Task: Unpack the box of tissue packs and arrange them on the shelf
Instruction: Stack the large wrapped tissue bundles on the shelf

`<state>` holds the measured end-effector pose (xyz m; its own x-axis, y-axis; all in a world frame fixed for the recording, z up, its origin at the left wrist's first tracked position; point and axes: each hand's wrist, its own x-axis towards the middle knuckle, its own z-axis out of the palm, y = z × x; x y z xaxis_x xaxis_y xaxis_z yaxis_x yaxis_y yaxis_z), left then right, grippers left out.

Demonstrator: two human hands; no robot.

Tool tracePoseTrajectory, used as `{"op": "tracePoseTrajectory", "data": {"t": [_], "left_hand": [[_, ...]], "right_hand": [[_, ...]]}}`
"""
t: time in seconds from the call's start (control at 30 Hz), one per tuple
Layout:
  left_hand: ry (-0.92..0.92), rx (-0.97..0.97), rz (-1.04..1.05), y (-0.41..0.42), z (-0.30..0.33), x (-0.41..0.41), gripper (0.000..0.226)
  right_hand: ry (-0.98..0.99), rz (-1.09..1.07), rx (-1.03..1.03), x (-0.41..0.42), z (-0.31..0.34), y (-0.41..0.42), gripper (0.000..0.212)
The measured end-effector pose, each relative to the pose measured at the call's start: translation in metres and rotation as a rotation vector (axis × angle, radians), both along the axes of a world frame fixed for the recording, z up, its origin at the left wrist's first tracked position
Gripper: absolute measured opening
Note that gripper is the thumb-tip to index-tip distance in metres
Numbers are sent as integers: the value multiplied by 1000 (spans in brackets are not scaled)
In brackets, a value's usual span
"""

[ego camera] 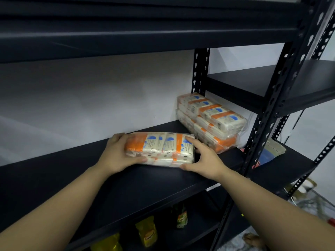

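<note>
I see my left hand (118, 153) and right hand (203, 157) gripping either end of a tissue pack (160, 148), fingers curled round it, on the dark shelf (72, 171). Beyond the right hand, two stacked packs (210, 122) sit against the wall.

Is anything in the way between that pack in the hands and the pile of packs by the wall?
Nothing visible. The pack, held by the left hand and right hand, has only bare shelf between it and the pile.
</note>
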<state>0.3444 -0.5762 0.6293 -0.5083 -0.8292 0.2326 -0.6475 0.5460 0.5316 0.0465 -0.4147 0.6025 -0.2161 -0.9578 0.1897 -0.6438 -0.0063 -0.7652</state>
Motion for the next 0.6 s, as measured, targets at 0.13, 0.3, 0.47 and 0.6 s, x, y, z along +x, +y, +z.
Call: {"op": "tracePoseTrajectory", "data": {"t": [0.13, 0.3, 0.47, 0.6], "left_hand": [[147, 85, 64, 7, -23, 19, 102], [316, 111, 83, 7, -11, 7, 98], [467, 146, 112, -6, 15, -22, 90], [536, 142, 49, -17, 38, -56, 83]], "right_hand": [[-53, -31, -71, 6, 0, 2, 92], [-104, -61, -185, 14, 11, 4, 85], [-99, -108, -288, 2, 45, 14, 81], [-13, -181, -347, -14, 74, 26, 83]]}}
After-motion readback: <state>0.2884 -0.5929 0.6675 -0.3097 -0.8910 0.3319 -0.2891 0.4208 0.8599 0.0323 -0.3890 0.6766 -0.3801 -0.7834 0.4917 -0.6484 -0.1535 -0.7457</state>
